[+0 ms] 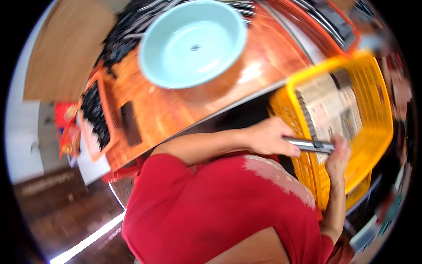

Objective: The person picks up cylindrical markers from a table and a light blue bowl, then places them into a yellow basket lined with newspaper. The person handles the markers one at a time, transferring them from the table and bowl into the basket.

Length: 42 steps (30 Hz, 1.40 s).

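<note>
My left hand (273, 136) is closed round one end of a slim silver-and-black bar (307, 144). The fingers of my right hand (338, 156) close on its other end, so the bar lies crosswise between both hands. Its exact kind does not show, and the picture is a little smeared by motion. Both hands are over the near side of a yellow plastic crate (381, 132). Inside the crate lies printed newspaper (327, 103), with a row of grey strip ends (306, 114) along its left edge.
To the left stands an orange-brown table (176, 119) bearing a pale blue basin (193, 72). Black parts (115, 44) and silver strips are heaped behind it. An orange basket (115, 132) of black pieces and a dark phone-like slab (130, 123) are at the table's left. An orange-red tray (353, 46) sits beyond the crate.
</note>
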{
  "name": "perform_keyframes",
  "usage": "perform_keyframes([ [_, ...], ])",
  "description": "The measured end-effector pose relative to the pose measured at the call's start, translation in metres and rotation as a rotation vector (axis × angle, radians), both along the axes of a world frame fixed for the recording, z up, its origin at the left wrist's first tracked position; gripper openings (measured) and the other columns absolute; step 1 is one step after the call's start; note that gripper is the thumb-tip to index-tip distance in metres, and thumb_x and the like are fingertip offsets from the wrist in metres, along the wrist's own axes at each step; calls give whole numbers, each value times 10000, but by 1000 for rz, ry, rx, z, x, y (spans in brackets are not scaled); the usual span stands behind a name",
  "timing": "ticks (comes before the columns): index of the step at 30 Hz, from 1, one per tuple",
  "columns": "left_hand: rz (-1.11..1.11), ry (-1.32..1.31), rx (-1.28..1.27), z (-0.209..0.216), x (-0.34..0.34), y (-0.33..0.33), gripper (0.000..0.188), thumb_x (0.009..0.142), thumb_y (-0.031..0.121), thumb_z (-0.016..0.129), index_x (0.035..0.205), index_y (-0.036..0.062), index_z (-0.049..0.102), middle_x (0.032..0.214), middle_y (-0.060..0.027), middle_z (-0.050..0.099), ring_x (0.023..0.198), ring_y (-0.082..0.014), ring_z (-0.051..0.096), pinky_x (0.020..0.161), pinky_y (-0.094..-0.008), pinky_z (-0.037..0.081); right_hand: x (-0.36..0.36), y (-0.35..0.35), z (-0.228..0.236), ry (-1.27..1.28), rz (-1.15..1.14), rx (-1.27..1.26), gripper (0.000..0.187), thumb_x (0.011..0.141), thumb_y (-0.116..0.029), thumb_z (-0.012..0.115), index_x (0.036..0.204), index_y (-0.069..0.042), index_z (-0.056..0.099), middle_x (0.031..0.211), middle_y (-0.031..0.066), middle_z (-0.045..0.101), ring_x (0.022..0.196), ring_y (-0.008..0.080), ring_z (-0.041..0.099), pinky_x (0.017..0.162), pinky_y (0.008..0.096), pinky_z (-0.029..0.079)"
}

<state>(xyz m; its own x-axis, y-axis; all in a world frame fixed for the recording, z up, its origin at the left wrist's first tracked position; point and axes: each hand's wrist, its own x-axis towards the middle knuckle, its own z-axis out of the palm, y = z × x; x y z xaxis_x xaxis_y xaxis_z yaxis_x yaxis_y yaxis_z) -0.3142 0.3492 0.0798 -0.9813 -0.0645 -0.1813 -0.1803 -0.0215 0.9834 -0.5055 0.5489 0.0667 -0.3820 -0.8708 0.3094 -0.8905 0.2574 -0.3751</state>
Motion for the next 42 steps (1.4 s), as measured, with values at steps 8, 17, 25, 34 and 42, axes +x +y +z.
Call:
perform_keyframes([
  [8, 65, -1, -155, 11, -13, 12, 272, 776, 194, 706, 940, -10, 630, 668, -52, 570, 603, -80, 511, 558, -248, 440, 12, -26, 33, -587, -207, -13, 451, 951, -284, 338, 629, 1, 471, 491, 120, 383, 470, 198, 416, 483, 364, 368],
  [17, 165, 326, -329, -1, -49, 31, 320, 824, 123, 653, 1053, -72, 542, 685, -102, 558, 571, -133, 533, 535, -273, 445, -3, -39, 61, -846, -236, -146, 439, 887, -375, 542, 912, 64, 546, 743, 112, 608, 660, 132, 602, 589, 251, 471],
  [25, 115, 236, -455, -28, -27, 5, 393, 789, 62, 657, 1137, -71, 532, 845, -101, 562, 650, -122, 517, 577, -245, 450, -141, -4, 1, -870, -467, 321, 244, 873, -228, 591, 862, 8, 529, 702, 87, 585, 588, 113, 586, 528, 215, 492],
  [34, 356, 31, -261, -2, 28, -44, 351, 829, 4, 582, 1175, -39, 545, 938, -74, 588, 765, -99, 535, 682, -217, 449, -155, 47, -187, -1356, -793, 714, 154, 839, -106, 544, 809, 41, 575, 695, 173, 604, 560, 252, 634, 484, 363, 560],
  [42, 568, 117, -410, 35, 71, -105, 321, 827, -18, 539, 1144, -63, 554, 922, -82, 591, 778, -117, 559, 681, -231, 457, -115, 65, -236, -1450, -796, 407, 297, 808, 8, 573, 1101, 3, 522, 870, 149, 617, 609, 271, 628, 474, 393, 565],
])
